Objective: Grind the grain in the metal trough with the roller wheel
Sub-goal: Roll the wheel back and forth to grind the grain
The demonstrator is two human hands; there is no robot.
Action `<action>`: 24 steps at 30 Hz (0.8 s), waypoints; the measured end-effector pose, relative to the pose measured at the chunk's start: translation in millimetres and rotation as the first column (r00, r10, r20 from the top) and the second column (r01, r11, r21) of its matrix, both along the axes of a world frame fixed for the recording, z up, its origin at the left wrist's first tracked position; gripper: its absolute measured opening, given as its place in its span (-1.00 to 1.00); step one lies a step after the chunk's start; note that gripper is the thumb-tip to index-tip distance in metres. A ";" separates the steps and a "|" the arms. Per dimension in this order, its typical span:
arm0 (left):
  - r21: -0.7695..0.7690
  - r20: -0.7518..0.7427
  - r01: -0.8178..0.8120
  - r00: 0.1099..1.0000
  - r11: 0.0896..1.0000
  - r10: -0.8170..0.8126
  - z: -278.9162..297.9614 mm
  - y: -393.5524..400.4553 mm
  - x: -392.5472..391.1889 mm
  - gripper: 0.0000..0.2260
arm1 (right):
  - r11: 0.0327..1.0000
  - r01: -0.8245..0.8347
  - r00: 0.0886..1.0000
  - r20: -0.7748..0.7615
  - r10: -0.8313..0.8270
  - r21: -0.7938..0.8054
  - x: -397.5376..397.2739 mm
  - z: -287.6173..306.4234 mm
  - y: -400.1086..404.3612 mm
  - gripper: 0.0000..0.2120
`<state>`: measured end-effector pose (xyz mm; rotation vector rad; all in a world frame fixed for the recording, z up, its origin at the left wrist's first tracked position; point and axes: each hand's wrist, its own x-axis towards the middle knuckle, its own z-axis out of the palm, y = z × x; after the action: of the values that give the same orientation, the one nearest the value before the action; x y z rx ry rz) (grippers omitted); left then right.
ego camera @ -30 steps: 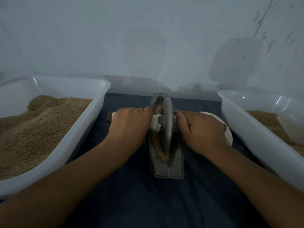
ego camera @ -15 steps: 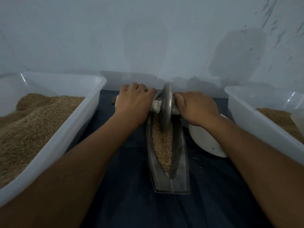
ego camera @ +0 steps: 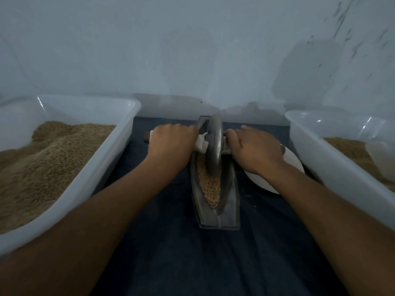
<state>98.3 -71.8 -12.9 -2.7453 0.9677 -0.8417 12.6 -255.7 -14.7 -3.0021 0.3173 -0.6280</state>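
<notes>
- My left grip (ego camera: 171, 144) and right grip (ego camera: 255, 147) each curl round the axle handle on either side of the roller wheel (ego camera: 214, 146).
- The wheel stands upright in the metal trough (ego camera: 229, 207), on the grain (ego camera: 210, 186), toward its far end.
- Tubs of grain flank it: left tub (ego camera: 119, 142), right tub (ego camera: 333, 165).

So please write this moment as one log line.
left hand: grips axle | right hand: grips axle | roller wheel: in trough on grain

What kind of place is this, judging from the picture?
Probably a small hand-milling work spot set up on the floor against a bare wall: a boat-shaped metal trough of grain on dark cloth, between two translucent plastic tubs holding brown grain.
</notes>
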 end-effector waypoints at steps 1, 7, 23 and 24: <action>0.006 -0.001 -0.004 1.000 1.000 0.004 -0.9 3.7 -5.9 -0.82 | 1.000 -0.007 1.000 0.024 0.007 -0.016 -5.4 -0.4 4.2 -0.43; -0.017 -0.063 0.011 0.998 1.000 -0.012 -1.1 28.7 -39.1 -0.77 | 0.994 -0.055 0.986 0.150 0.068 -0.089 -40.6 -1.2 25.9 -0.41; -0.017 0.150 0.083 0.985 0.996 -0.079 -9.1 11.1 -10.0 -0.75 | 0.999 -0.024 0.988 0.151 0.027 -0.027 -19.6 -4.7 12.8 -0.39; -0.027 0.145 0.097 0.985 0.995 -0.092 -9.4 7.0 -2.2 -0.74 | 0.999 -0.030 0.991 0.130 0.033 -0.029 -12.1 -3.3 8.7 -0.36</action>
<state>96.1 -64.8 -22.3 -2.6403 1.0714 -1.0634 0.5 -247.0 -18.1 -2.9661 0.2553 -0.8277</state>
